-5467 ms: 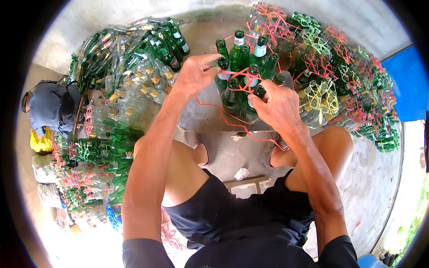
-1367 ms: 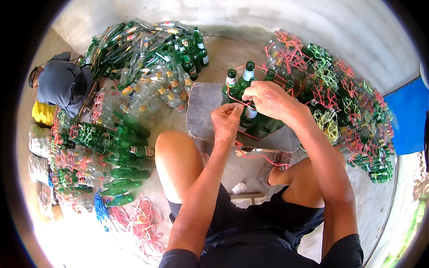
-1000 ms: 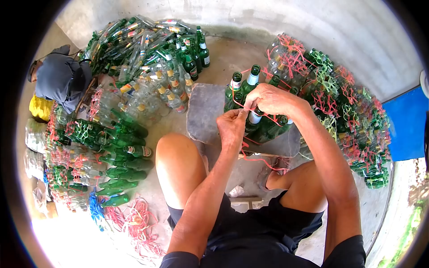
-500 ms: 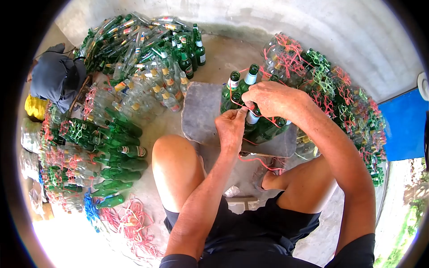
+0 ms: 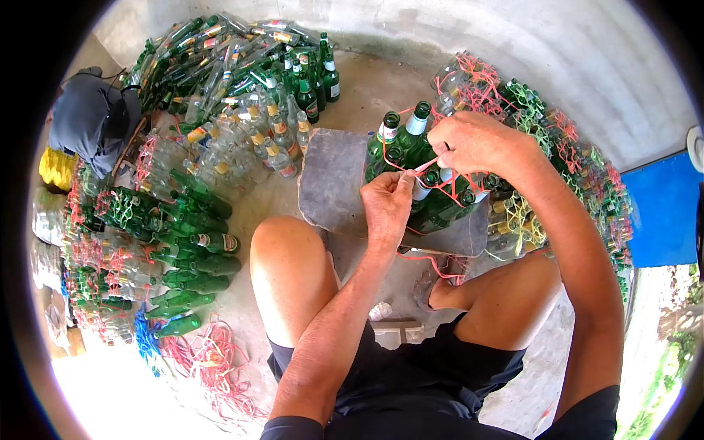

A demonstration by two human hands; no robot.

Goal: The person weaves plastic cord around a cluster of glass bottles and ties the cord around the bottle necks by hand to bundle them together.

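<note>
Several green glass bottles (image 5: 416, 147) stand upright in a tight cluster on a dark grey slab (image 5: 330, 183). Red plastic twine (image 5: 456, 192) loops around their necks. At the near left side of the cluster, my left hand (image 5: 389, 202) is closed in a pinch on the twine. My right hand (image 5: 477, 143) is above the right part of the cluster, its fingers closed on another stretch of the same twine. A short length runs taut between the two hands. Some bottle necks are hidden behind my right hand. A loose tail hangs below the slab's near edge.
Loose bottles lie heaped (image 5: 213, 66) by the back wall, with upright green bottles (image 5: 330, 77) beside them. Tied bundles stand at left (image 5: 132, 257) and right (image 5: 528, 125). Loose red twine (image 5: 216, 367) lies on the floor. A person in dark clothing (image 5: 95, 121) is at far left.
My right hand has moved right and slightly up, away from my left hand, drawing the twine taut between them. My left hand has shifted slightly right.
</note>
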